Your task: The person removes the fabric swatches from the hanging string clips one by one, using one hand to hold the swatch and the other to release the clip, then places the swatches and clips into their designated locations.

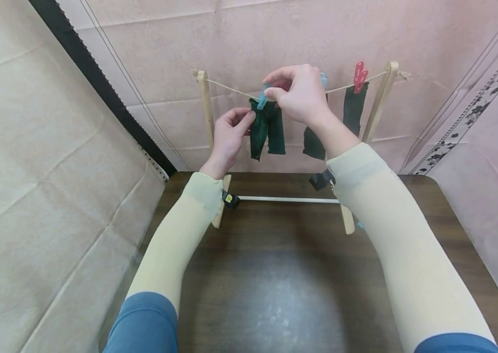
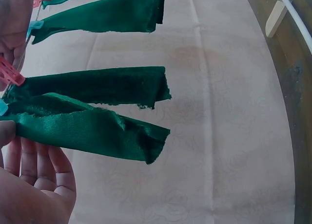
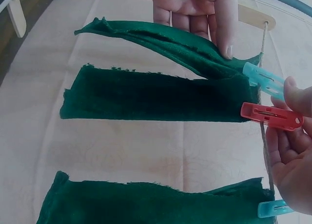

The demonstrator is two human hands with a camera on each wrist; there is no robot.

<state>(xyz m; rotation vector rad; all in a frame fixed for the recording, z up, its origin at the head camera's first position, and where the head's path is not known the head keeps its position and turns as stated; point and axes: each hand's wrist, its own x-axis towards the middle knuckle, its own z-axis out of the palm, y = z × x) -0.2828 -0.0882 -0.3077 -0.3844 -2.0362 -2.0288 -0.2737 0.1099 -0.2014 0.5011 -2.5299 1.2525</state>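
My left hand pinches the near edge of a green cloth strip between thumb and finger, close to its upper end. My right hand pinches a light-blue clothespin, which sits at the top of that strip on the string. Right beside it hangs a second green strip, held by a red clothespin. The right fingers pass close to this red clothespin. In the left wrist view the strip hangs in front of the curled left fingers.
Two more green strips, one partly behind my right arm and one under red clothespins, hang farther right. Wooden posts hold the string. A white rod joins the rack's feet on the brown table. Pale cloth surrounds it.
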